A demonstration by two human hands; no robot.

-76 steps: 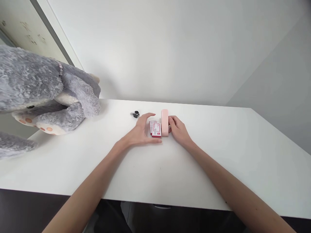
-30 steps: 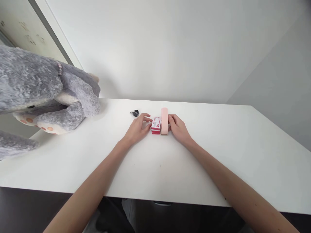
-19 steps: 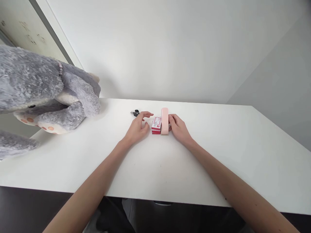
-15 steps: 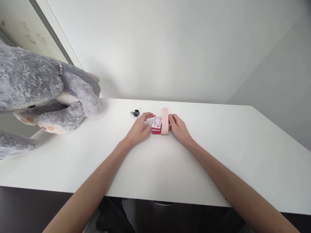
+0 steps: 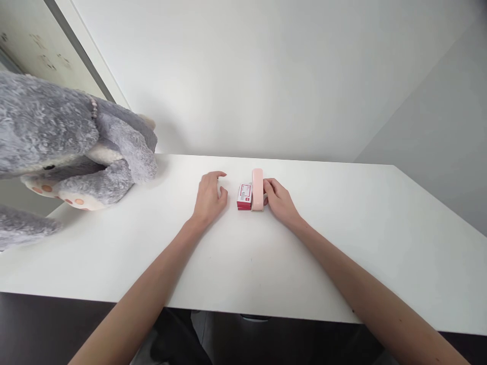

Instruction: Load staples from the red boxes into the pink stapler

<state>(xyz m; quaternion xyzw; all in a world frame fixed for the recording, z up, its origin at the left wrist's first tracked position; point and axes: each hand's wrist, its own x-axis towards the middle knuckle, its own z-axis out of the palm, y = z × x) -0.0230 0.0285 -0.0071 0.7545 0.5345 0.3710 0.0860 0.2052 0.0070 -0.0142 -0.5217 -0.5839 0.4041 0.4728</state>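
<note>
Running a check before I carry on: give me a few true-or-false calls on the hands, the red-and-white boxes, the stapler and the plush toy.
1. The red-and-white boxes are stacked just left of the pink stapler. True.

2. The left hand is closed around the boxes. False: it is apart from them, with its thumb and index fingertips spread.

3. The right hand is at the stapler's right side. True.

4. The stapler lies crosswise, long side along the table's near edge. False: its length runs away from the person.

5. The grey plush toy is at the left. True.
</note>
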